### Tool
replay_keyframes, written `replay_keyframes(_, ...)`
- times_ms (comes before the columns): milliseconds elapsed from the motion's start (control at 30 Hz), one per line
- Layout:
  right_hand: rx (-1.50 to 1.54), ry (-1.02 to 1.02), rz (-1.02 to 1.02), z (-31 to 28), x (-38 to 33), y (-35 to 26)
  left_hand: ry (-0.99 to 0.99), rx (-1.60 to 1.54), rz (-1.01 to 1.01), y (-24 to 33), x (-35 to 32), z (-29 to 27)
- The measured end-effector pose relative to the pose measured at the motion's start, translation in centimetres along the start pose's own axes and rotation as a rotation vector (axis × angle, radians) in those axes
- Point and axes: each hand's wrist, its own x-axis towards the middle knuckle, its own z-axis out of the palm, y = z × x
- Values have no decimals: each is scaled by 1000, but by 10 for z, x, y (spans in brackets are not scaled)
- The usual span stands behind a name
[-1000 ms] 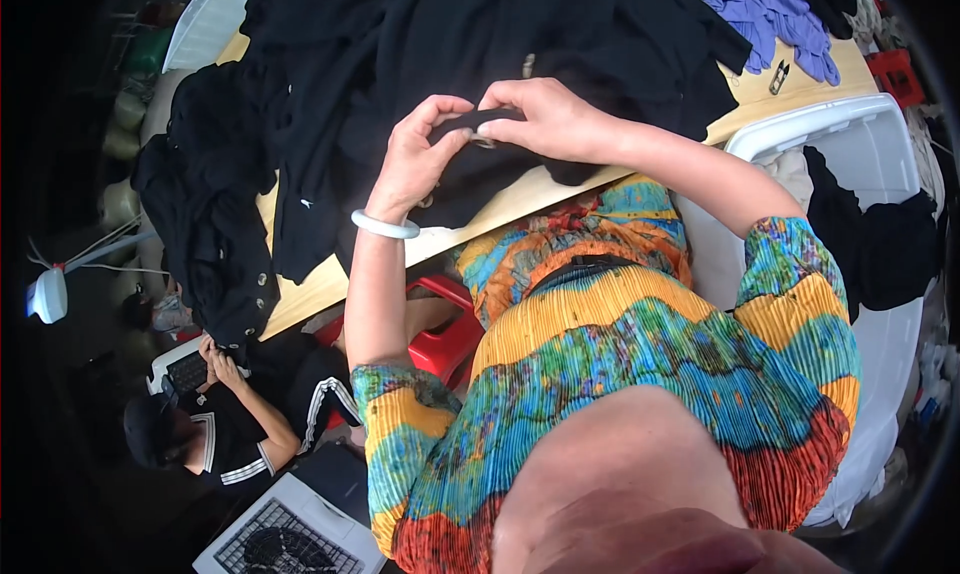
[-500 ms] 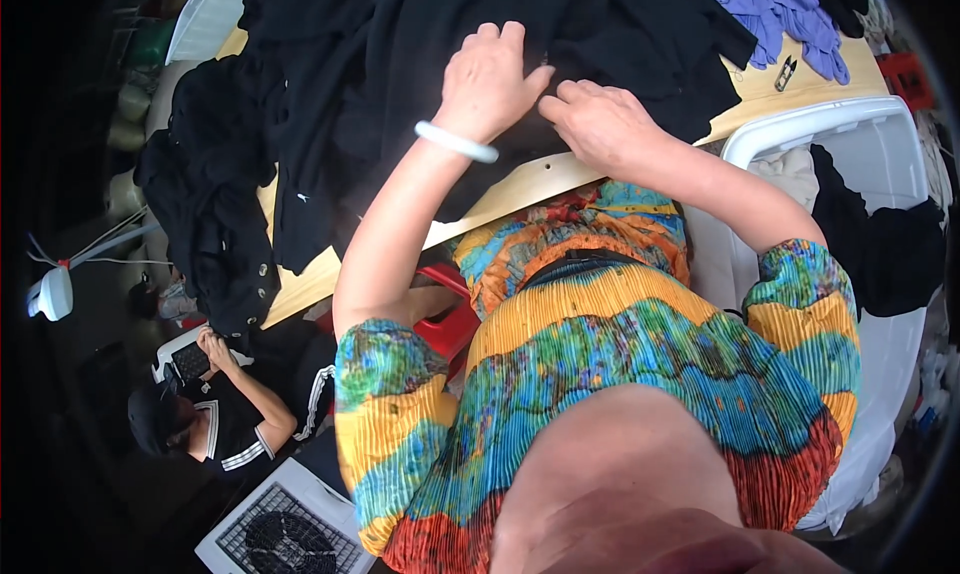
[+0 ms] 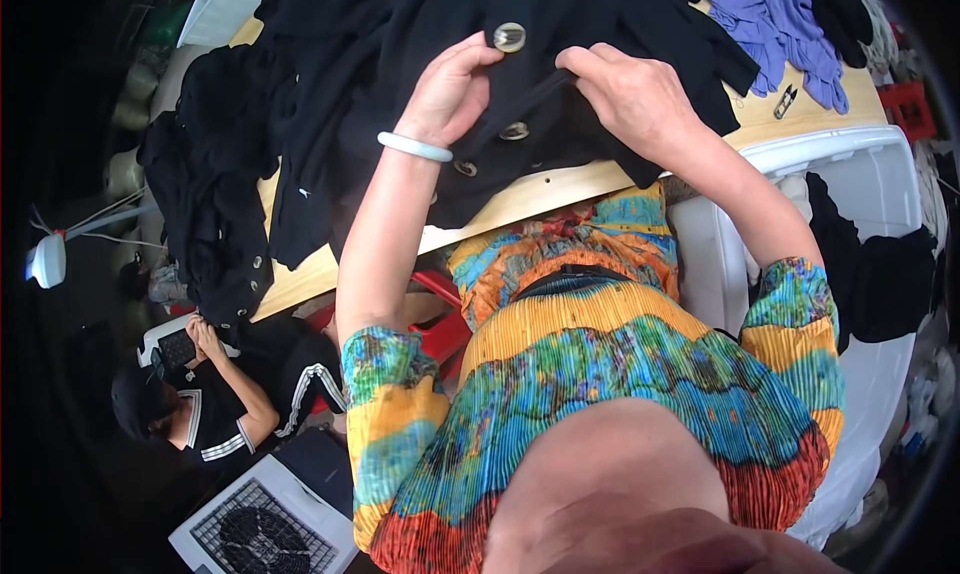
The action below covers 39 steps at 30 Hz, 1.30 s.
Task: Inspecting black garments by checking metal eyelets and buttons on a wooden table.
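Observation:
A black knit garment [image 3: 590,14] is spread over the wooden table in front of me. Large shiny round buttons run along its front, one of them a button [image 3: 510,38] right beside my left fingertips. My left hand [image 3: 448,92], below a pale bangle [image 3: 414,147], is closed with thumb and fingers pinching the cloth at that button's edge. To its right, my right hand [image 3: 636,96] pinches the garment's front edge and holds it lifted, so a fold stretches down to the left. Below the fold lie another button [image 3: 514,131] and one nearer the table edge.
More black garments [image 3: 215,174] hang off the table's left side. Purple cloth [image 3: 775,29] and small thread snips [image 3: 786,102] lie at the right. A white bin [image 3: 890,164] holds dark cloth. At lower left, a person [image 3: 235,394] sits near a fan [image 3: 265,524]; a red stool [image 3: 440,339] is below the table.
My hands have moved apart, the left to the left, the right to the right and up. The garment's front edge is now turned, and large buttons show that were not visible before.

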Motion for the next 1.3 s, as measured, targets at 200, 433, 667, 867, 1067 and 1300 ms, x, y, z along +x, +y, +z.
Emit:
replay_keyframes(200, 51, -62, 15, 9, 5, 5, -72, -14, -48, 3, -3, 13)
replay_keyframes(433, 137, -57, 32, 2, 10, 8, 53, 507, -14, -8, 13, 18)
replay_keyframes(667, 209, -33, 16, 2, 20, 11, 90, 803, 90, -14, 20, 21)
replay_keyframes(867, 88, -91, 36, 1, 19, 15, 131, 847, 83, -13, 22, 24)
replay_keyframes(1067, -46, -126, -74, 6, 19, 18, 173, 1136, 198, -8, 16, 37)
replay_keyframes(1300, -85, -187, -98, 8, 19, 18, -5, 1502, 159, -3, -5, 46)
